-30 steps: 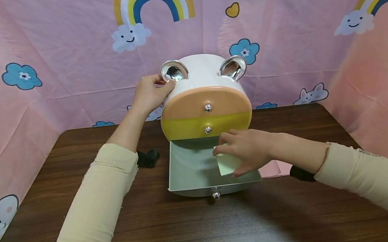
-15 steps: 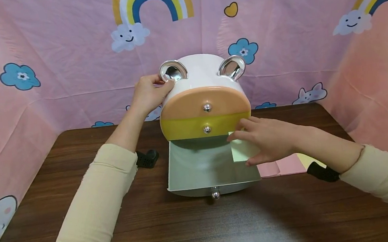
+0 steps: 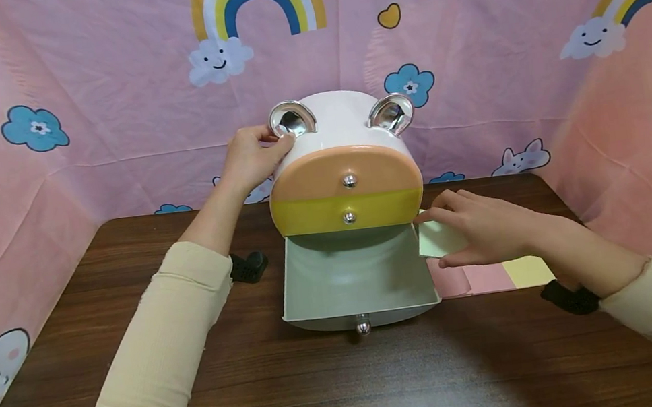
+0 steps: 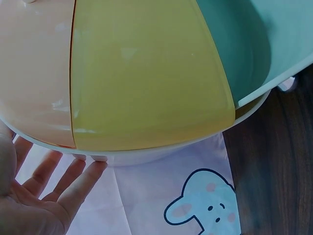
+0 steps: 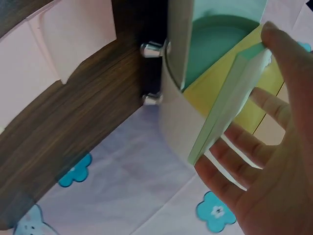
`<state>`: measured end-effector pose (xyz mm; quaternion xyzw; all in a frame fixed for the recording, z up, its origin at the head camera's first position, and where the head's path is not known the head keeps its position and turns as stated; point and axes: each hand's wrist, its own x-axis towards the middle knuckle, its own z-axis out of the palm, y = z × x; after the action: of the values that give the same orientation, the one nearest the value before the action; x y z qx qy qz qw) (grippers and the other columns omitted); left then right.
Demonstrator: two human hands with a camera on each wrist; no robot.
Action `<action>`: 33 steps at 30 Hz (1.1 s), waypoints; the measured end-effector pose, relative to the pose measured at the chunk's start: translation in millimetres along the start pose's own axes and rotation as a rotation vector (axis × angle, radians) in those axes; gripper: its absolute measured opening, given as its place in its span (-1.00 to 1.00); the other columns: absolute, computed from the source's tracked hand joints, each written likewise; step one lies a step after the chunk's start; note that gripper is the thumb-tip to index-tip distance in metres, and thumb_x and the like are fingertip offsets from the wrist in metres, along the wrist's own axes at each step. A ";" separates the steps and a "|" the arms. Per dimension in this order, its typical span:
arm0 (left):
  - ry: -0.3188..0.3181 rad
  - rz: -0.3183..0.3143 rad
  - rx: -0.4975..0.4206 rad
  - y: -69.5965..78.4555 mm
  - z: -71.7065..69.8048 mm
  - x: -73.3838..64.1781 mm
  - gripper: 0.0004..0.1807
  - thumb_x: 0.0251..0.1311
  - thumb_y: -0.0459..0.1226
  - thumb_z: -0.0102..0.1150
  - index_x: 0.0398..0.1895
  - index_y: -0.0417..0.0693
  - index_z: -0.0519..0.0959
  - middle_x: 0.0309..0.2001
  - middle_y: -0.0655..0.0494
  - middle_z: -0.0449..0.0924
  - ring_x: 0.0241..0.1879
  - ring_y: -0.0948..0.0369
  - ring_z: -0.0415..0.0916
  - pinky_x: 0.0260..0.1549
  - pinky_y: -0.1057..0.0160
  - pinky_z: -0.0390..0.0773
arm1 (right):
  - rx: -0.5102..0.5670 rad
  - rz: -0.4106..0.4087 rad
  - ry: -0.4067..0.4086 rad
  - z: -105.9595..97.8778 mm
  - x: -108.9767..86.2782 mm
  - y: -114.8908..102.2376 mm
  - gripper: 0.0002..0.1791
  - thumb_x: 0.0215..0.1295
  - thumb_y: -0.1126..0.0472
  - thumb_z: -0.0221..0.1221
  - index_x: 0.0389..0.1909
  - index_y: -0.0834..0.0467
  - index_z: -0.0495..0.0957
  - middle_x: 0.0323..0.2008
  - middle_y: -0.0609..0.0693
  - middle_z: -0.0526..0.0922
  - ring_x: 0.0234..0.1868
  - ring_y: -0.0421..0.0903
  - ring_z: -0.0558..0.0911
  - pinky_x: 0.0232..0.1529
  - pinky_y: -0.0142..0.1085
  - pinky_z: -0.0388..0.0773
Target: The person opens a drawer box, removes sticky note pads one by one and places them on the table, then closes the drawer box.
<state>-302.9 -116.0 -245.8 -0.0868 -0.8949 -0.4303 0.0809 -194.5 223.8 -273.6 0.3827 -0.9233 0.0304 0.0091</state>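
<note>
A small drawer box [image 3: 346, 116] with a white top, silver ears and coloured drawer fronts stands on the table. Its green bottom drawer [image 3: 349, 289] is pulled out, with nothing inside. At the box's left, my left hand [image 3: 254, 161] touches it beside the left ear [image 3: 293, 119]; in the left wrist view its straight fingers [image 4: 80, 188] rest against the side. My right hand [image 3: 484, 228] pinches a light green sticky note pad [image 3: 440, 238] just right of the drawer. The right wrist view has the pad [image 5: 230, 98] between thumb and fingers.
Pink pads [image 3: 488, 278] and a yellow pad [image 3: 530, 271] lie in a row right of the drawer, under my right arm. A silver knob [image 3: 363, 326] sticks out from the drawer front. Patterned pink cloth [image 3: 167, 101] hangs behind and beside the brown table [image 3: 275, 386].
My right hand has carried the green sticky note pad from over the open drawer to the right, past its side edge. The left hand and the box have stayed put.
</note>
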 end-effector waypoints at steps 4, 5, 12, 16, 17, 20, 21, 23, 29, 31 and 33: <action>0.004 0.004 0.003 0.6 0.0 0.2 -0.62 0.18 -0.02 0.07 -0.22 -0.14 0.61 -0.13 -0.07 0.62 -0.53 0.30 0.54 -0.61 0.40 0.50 | 0.003 0.039 0.034 2.7 -9.5 9.6 -0.36 -0.05 -0.10 0.34 0.10 -0.03 0.42 -0.08 0.00 0.43 -0.14 -0.07 0.43 -0.36 -0.32 0.47; 0.006 0.004 0.004 0.5 -0.1 0.4 -0.63 0.17 -0.02 0.07 -0.23 -0.14 0.61 -0.13 -0.07 0.62 -0.55 0.31 0.54 -0.61 0.40 0.50 | 0.002 0.048 0.042 3.8 -11.9 12.2 -0.35 -0.05 -0.10 0.34 0.10 -0.02 0.42 -0.08 0.02 0.44 -0.14 -0.06 0.43 -0.37 -0.32 0.48; 0.012 0.005 0.005 1.3 0.2 0.6 -0.64 0.17 -0.02 0.08 -0.23 -0.13 0.61 -0.14 -0.07 0.63 -0.53 0.30 0.55 -0.61 0.40 0.50 | 0.003 0.104 0.076 13.4 -30.3 28.3 -0.38 0.00 -0.12 0.31 0.08 0.02 0.42 -0.11 0.07 0.47 -0.14 -0.01 0.46 -0.40 -0.32 0.49; 0.005 0.000 0.013 1.4 1.0 0.2 -0.61 0.18 -0.01 0.06 -0.20 -0.14 0.61 -0.13 -0.07 0.63 -0.39 0.18 0.59 -0.57 0.40 0.50 | 0.009 0.143 0.090 19.3 -40.5 35.3 -0.38 0.00 -0.14 0.30 0.07 0.04 0.42 -0.15 0.08 0.48 -0.20 -0.02 0.47 -0.42 -0.34 0.46; 0.003 -0.001 0.015 1.3 1.2 0.2 -0.61 0.19 0.00 0.06 -0.20 -0.14 0.61 -0.13 -0.08 0.62 -0.35 0.17 0.59 -0.56 0.40 0.50 | 0.010 0.152 0.093 21.1 -42.8 37.1 -0.38 0.00 -0.14 0.30 0.07 0.05 0.43 -0.16 0.09 0.48 -0.23 -0.03 0.47 -0.43 -0.34 0.45; 0.000 -0.005 0.017 1.2 1.4 -0.1 -0.60 0.19 0.00 0.05 -0.19 -0.13 0.60 -0.12 -0.08 0.62 -0.30 0.14 0.59 -0.55 0.39 0.50 | 0.007 0.177 0.100 26.5 -49.1 43.1 -0.38 -0.01 -0.12 0.32 0.05 0.07 0.44 -0.20 0.11 0.48 -0.29 -0.04 0.46 -0.45 -0.35 0.40; 0.000 -0.007 0.017 1.1 1.3 -0.1 -0.60 0.19 0.00 0.05 -0.19 -0.13 0.60 -0.12 -0.07 0.62 -0.29 0.14 0.59 -0.55 0.39 0.50 | 0.007 0.190 0.097 28.5 -50.8 45.3 -0.38 -0.01 -0.12 0.32 0.05 0.08 0.44 -0.21 0.12 0.48 -0.30 -0.04 0.45 -0.46 -0.35 0.38; 0.000 -0.009 0.015 1.2 1.1 -0.3 -0.61 0.19 0.00 0.05 -0.19 -0.13 0.60 -0.12 -0.07 0.62 -0.30 0.15 0.59 -0.56 0.39 0.50 | 0.012 0.223 0.085 32.1 -54.2 49.6 -0.38 -0.01 -0.12 0.32 0.05 0.09 0.43 -0.21 0.14 0.47 -0.31 -0.03 0.45 -0.48 -0.36 0.36; 0.006 -0.008 0.019 1.1 0.4 -0.8 -0.61 0.19 0.00 0.06 -0.19 -0.13 0.61 -0.12 -0.06 0.63 -0.36 0.16 0.59 -0.58 0.40 0.49 | 0.050 0.325 0.029 40.6 -62.8 59.5 -0.33 0.03 -0.19 0.26 0.08 0.13 0.42 -0.17 0.23 0.45 -0.26 0.05 0.46 -0.48 -0.30 0.35; 0.009 -0.007 0.021 0.9 0.5 -0.9 -0.61 0.19 0.00 0.06 -0.20 -0.13 0.61 -0.12 -0.06 0.63 -0.36 0.16 0.60 -0.58 0.40 0.49 | 0.063 0.354 0.014 43.3 -65.6 62.5 -0.31 0.04 -0.22 0.24 0.09 0.13 0.40 -0.14 0.26 0.44 -0.25 0.08 0.47 -0.47 -0.28 0.37; 0.012 -0.006 0.021 1.0 0.6 -0.9 -0.61 0.18 0.00 0.06 -0.20 -0.13 0.61 -0.13 -0.07 0.63 -0.34 0.16 0.59 -0.57 0.40 0.49 | 0.070 0.378 0.005 46.3 -68.4 65.6 -0.30 0.04 -0.22 0.24 0.10 0.13 0.39 -0.12 0.29 0.43 -0.24 0.09 0.47 -0.47 -0.27 0.39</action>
<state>-301.8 -115.0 -245.6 -0.0809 -0.8991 -0.4216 0.0858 -192.2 315.5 -325.9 0.2027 -0.9771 0.0648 -0.0078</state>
